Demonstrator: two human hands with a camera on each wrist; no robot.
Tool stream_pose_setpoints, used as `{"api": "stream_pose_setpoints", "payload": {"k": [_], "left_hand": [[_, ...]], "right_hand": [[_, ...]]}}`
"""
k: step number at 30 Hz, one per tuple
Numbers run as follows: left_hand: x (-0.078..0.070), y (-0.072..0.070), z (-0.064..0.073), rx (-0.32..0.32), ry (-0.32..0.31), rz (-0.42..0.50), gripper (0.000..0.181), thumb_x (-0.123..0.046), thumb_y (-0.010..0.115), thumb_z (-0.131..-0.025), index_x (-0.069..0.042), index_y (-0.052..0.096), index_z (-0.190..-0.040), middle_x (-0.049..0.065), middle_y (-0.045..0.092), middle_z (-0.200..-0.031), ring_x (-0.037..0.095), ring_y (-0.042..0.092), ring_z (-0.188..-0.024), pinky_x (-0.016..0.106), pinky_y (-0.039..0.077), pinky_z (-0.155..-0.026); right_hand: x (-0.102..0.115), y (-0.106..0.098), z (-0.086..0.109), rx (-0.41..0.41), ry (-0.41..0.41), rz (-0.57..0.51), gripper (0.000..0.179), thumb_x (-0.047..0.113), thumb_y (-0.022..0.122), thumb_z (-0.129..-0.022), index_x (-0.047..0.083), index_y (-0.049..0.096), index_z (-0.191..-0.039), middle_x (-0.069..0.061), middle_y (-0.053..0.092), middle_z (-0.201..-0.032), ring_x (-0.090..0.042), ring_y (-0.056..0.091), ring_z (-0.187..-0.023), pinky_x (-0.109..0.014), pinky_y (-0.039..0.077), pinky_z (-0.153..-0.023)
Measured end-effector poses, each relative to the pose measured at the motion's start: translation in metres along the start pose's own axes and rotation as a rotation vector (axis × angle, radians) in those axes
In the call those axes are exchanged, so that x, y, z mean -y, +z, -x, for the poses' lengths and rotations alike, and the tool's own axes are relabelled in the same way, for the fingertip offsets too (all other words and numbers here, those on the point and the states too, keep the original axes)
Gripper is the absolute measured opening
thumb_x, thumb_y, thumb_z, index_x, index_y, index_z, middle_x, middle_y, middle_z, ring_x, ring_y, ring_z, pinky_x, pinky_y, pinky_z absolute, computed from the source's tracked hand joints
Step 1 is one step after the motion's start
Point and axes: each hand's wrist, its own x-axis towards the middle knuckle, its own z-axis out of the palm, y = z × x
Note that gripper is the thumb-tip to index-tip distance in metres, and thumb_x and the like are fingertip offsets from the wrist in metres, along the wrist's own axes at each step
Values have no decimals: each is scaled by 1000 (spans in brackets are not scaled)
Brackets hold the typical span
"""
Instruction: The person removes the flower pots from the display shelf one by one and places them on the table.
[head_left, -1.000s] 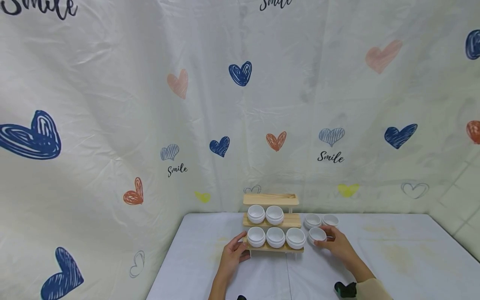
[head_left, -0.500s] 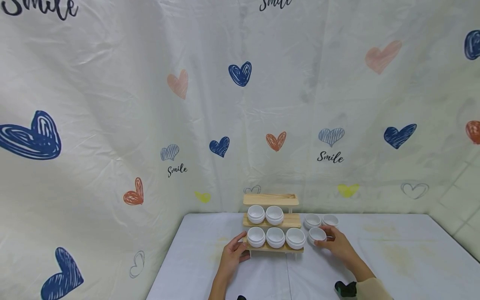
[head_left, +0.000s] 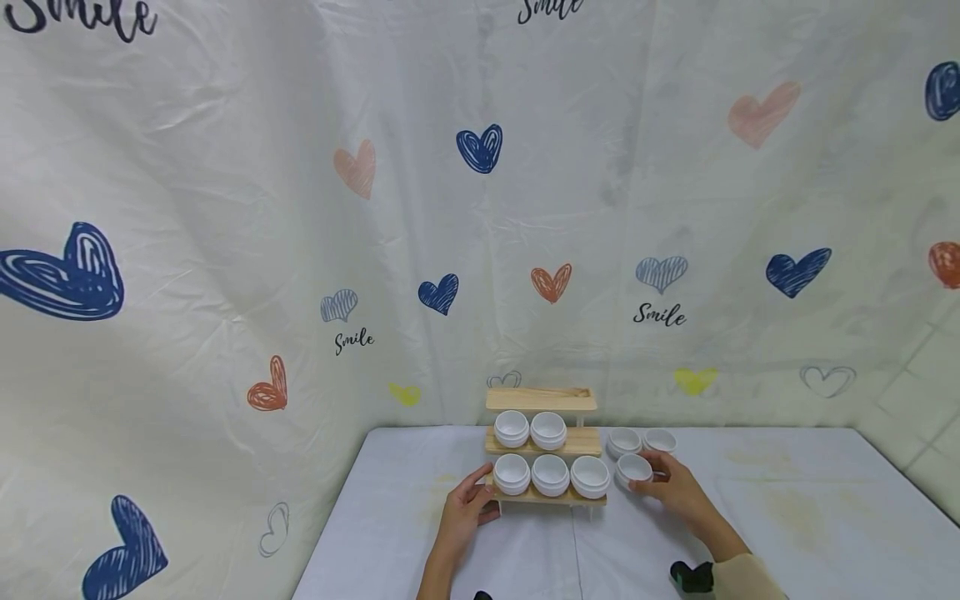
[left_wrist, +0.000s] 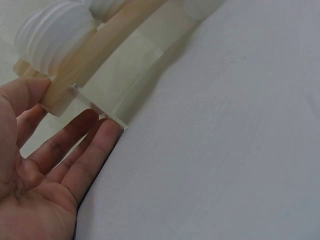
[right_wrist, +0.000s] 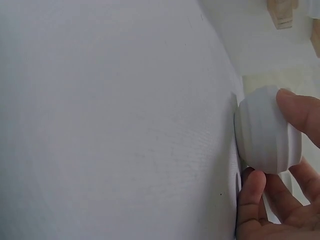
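Note:
A three-tier wooden display rack [head_left: 542,400] stands at the back of the table. Three white ridged cups [head_left: 551,475] line its lowest board, and two more cups [head_left: 530,429] sit on the middle one. My left hand [head_left: 461,515] holds the left end of the lowest board [left_wrist: 65,92]; its thumb is on the wood, while other fingers reach under beside the clear support [left_wrist: 100,106]. To the right of the rack, my right hand [head_left: 675,487] grips a white cup [right_wrist: 265,130] between thumb and fingers. That cup stands on the tablecloth, mouth up in the head view.
Two more white cups [head_left: 642,442] stand on the table behind the gripped one. The white tablecloth [head_left: 810,517] has faint yellowish stains. Behind the table hangs a white curtain [head_left: 570,183] printed with hearts. A dark object [head_left: 692,577] is at my right wrist.

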Motion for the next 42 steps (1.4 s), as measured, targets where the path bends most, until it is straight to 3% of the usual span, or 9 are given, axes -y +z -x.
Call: {"api": "stream_pose_setpoints", "payload": {"k": [9, 19, 42], "left_hand": [[0, -1, 0, 1, 6, -10, 48, -19, 62, -103, -7, 53, -148, 3, 68, -104, 16, 69, -96, 36, 64, -84], [0, 0, 0, 6, 6, 2, 49, -18, 61, -103, -5, 50, -150, 2, 67, -102, 19, 70, -97, 43, 64, -87], [0, -1, 0, 2, 9, -5, 49, -18, 63, -102, -7, 52, -149, 3, 69, -105, 14, 70, -95, 36, 64, -84]], "right_hand": [[-3, 0, -2, 11, 16, -3, 77, 22, 84, -85, -1, 45, -146, -30, 51, -143, -36, 55, -119, -26, 52, -80], [2, -1, 0, 14, 20, 2, 76, 21, 83, -86, -1, 44, -147, -30, 51, -142, -34, 56, -117, -28, 52, -78], [4, 0, 0, 14, 33, 7, 78, 22, 83, -86, 0, 43, -149, -32, 50, -142, -35, 54, -117, -28, 52, -79]]}}
